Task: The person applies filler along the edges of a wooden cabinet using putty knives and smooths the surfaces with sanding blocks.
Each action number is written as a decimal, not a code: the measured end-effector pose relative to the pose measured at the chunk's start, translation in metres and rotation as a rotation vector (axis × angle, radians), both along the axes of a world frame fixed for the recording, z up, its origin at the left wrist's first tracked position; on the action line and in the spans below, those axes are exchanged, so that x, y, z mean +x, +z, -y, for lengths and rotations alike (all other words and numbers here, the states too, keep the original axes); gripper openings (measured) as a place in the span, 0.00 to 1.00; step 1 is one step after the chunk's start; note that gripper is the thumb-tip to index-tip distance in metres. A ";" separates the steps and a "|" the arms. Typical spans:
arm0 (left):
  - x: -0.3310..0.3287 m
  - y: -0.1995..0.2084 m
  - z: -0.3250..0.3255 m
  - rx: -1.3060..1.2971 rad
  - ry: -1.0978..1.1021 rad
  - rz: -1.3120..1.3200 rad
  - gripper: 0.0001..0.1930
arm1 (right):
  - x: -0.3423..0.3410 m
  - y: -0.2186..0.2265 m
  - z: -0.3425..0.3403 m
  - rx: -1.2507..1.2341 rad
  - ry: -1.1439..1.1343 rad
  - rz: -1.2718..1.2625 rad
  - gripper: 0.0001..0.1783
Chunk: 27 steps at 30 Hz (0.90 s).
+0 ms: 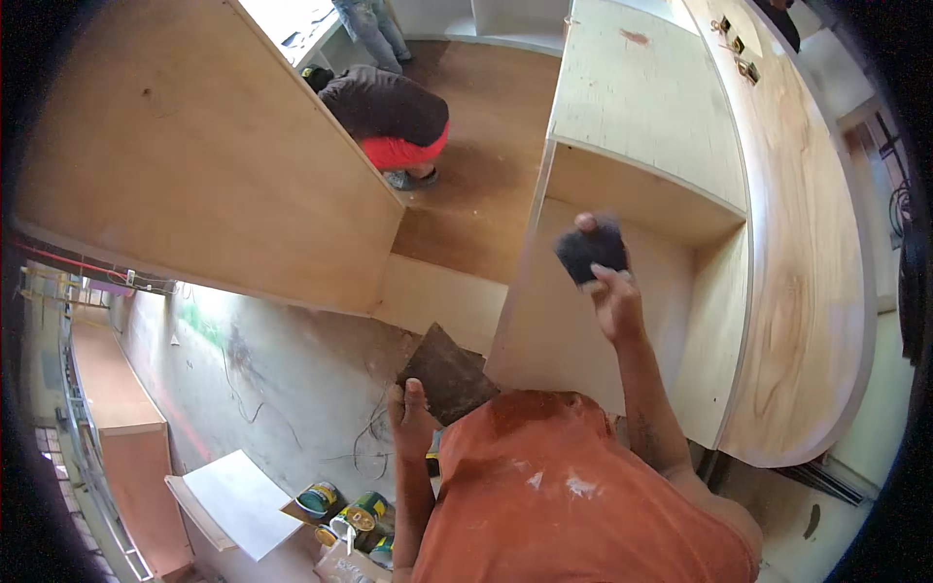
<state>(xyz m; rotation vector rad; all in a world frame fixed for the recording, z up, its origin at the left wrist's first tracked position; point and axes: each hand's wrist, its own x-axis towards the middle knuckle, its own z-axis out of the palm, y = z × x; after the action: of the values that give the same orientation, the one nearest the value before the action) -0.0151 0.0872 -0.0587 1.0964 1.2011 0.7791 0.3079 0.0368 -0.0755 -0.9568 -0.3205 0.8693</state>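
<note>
My left hand [412,413] grips a dark brown, roughly square flat piece [449,377] by its left corner, thumb on top, in front of my orange shirt. What the piece is made of is hard to tell. Raised higher on the right, my right hand [614,291] holds a small black flat square [591,251] between thumb and fingers. It is slightly blurred and could be a spreader or a sheet; I cannot tell which. Behind that hand is an open pale plywood cabinet box [661,185], and the hand looks apart from its panels.
A large plywood panel [194,165] stands at the left. A person [389,112] crouches on the brown floor beyond it. Several paint cans [364,510] and a white board [238,500] sit at the lower left. A long curved wooden top [802,243] runs along the right.
</note>
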 end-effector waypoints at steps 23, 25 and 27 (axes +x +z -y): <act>0.024 0.018 0.000 -0.106 0.354 0.212 0.17 | 0.020 0.043 -0.055 -0.698 0.269 1.841 0.21; 0.012 0.002 -0.003 -0.107 0.346 0.219 0.17 | 0.029 0.041 -0.070 -0.672 0.173 1.873 0.20; 0.005 -0.003 -0.005 -0.108 0.337 0.228 0.17 | 0.032 0.041 -0.079 -0.714 0.179 1.912 0.20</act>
<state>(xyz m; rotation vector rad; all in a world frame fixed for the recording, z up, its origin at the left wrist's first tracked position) -0.0101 0.0922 -0.0616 0.7024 1.2308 1.0538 0.3398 0.1159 -0.0346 -2.2552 -1.7957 -0.1200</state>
